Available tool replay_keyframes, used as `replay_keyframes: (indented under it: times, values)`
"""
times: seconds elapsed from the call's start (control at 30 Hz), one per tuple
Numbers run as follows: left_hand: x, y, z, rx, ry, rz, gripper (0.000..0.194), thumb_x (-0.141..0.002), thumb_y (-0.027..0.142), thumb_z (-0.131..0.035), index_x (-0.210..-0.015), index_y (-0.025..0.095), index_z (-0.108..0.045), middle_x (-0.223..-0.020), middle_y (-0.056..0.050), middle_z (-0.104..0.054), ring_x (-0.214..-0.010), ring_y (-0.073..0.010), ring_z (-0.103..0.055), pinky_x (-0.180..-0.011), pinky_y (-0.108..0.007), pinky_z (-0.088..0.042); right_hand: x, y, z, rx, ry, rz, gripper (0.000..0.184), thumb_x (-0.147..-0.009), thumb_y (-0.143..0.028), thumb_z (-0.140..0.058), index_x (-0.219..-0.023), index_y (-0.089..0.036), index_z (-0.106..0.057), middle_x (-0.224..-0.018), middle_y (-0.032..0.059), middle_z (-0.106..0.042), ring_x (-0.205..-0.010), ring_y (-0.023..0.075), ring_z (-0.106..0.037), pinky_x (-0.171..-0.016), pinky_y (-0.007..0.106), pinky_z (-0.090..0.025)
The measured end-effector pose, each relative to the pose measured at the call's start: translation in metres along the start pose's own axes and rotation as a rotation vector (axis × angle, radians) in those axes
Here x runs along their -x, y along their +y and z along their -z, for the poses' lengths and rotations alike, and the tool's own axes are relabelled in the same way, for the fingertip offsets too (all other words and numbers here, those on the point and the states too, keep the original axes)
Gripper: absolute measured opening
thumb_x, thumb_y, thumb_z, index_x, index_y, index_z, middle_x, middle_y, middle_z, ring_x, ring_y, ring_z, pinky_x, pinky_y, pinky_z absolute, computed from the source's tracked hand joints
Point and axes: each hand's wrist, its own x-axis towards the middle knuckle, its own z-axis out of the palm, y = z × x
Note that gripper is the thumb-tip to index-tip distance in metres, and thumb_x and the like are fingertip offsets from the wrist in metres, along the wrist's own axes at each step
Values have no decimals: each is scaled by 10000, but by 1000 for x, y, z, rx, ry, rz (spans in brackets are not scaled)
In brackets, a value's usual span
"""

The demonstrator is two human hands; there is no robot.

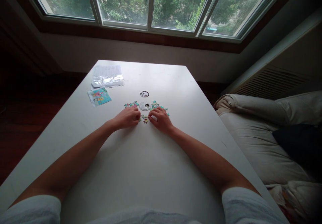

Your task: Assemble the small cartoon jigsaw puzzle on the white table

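Seen in the head camera's view, a person leans over a white bench (141,170), both forearms stretched across it, the upper arms cut off inside pale sleeves (32,209) at the lower edge. The left hand (131,117) is curled nearly closed, its fingertips turned out of sight; I cannot tell whether it grips anything. The right hand (161,119) arches, a narrow gap between thumb and forefinger, and whatever its tips may pinch is too small to make out. Jigsaw pieces (145,118), small, knobbed and multicoloured, lie between the hands and in loose clusters just beyond them, partly covered by the fingers. A silvery ring (142,108) with a dark opening sits between the farther clusters; past it lies a shiny round disc (144,94), its surface hard to read. To the left, a glossy printed sheet (100,96), its picture too small to decipher, lies near a crinkled clear plastic bag (108,78). A creased, padded sofa (251,143) runs out of frame.
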Motion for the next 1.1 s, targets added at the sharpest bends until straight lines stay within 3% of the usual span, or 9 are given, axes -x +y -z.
replay_keyframes:
  times: [0.27,0.47,0.87,1.1]
  values:
    - [-1,2,-4,-109,103,115,139,-892,223,-545,-960,226,-665,-1010,-61,-705,-951,-232,-646,-883,-364,-466,0,0,0,3,4,1,103,-952,-284,-627,-868,-259,-681,-949,38,-718,-1004,239,-567,-949,407,-414]
    - [-1,1,-9,-137,103,78,181,-924,225,-521,-970,233,-697,-1032,-68,-712,-1052,-258,-649,-946,-397,-456,1,-1,1,2,3,1,115,-958,-290,-618,-866,-258,-678,-939,36,-717,-996,237,-567,-946,406,-416]
    - [0,2,-7,-174,114,15,151,-921,245,-553,-877,231,-698,-999,-57,-718,-996,-231,-660,-867,-356,-460,0,-2,2,3,-5,-2,115,-958,-280,-617,-869,-245,-681,-958,37,-721,-1006,232,-564,-953,393,-408]
    - [0,-2,-9,-94,110,24,198,-931,272,-563,-972,284,-756,-996,-31,-723,-966,-214,-667,-825,-324,-462,0,-3,3,9,-20,-19,125,-963,-291,-608,-875,-248,-686,-969,40,-721,-1017,235,-562,-959,388,-399]
